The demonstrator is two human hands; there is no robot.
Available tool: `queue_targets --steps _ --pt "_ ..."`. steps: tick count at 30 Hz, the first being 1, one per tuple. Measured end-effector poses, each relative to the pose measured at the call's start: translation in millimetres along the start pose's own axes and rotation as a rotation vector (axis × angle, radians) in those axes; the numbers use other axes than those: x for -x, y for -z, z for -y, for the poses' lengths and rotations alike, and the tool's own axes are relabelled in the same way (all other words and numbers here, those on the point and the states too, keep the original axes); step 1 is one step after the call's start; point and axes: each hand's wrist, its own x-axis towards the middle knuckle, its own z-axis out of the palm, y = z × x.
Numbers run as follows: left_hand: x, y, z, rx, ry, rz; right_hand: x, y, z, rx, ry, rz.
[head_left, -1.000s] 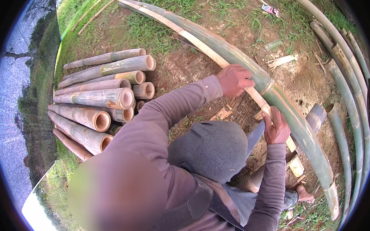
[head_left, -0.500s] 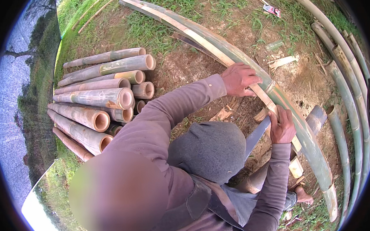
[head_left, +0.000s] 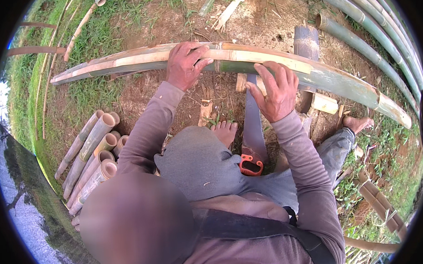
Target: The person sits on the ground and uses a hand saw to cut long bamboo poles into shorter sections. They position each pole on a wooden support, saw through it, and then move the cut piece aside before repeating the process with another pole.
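A long green bamboo pole point(head_left: 340, 78) lies across in front of me. Along its top runs a pale, narrow bamboo strip point(head_left: 246, 55), its right end resting partway along the pole. My left hand point(head_left: 186, 65) is closed over the strip, fingers across its top and thumb at the near side. My right hand point(head_left: 277, 91) has its fingers apart and bent, with fingertips at the near edge of the strip close to its right end. Between my legs lies a handsaw point(head_left: 254, 126) with an orange handle, its blade tip under the pole.
A short thick bamboo piece point(head_left: 306, 41) lies under the pole. Several cut bamboo lengths point(head_left: 93, 136) are stacked at the left, and long poles point(head_left: 370, 17) lie at the far right. Wood scraps point(head_left: 228, 12) litter the dirt. A bare foot point(head_left: 225, 133) is near the saw.
My view has turned, so the pole now runs more sideways. The right hand has loosened from the strip and its fingers have spread. My left hand stays on the strip.
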Motion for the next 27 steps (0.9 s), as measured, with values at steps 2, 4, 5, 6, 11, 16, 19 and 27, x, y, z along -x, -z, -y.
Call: queue_targets --steps 2,4,5,6,11,16,19,27 --pt "2.3 -2.0 -3.5 -0.021 0.001 0.029 59.9 21.2 13.4 -0.12 -0.142 0.24" --pt "2.3 -4.4 -10.7 -0.048 -0.01 0.06 131.7 27.2 23.3 -0.134 -0.265 0.639" --pt "2.4 -5.8 -15.0 -0.068 -0.019 0.078 164.0 27.6 25.5 -0.107 -0.293 0.848" --pt "0.1 -8.9 -18.7 -0.088 -0.031 0.091 194.1 27.2 28.5 -0.079 -0.297 1.001" --pt "-2.1 -18.6 -15.6 -0.07 -0.023 0.06 253.3 22.0 33.2 -0.117 -0.323 1.197" --pt "-3.9 -29.4 5.5 -0.088 -0.173 0.018 186.5 37.4 21.9 -0.062 -0.285 0.425" --pt "9.2 -19.9 14.3 -0.107 -0.164 0.057 98.2 55.5 -2.9 0.141 -0.224 0.014" --pt "8.0 10.1 -2.6 -0.07 -0.286 0.053 24.9 25.4 -64.8 0.196 0.008 0.093"
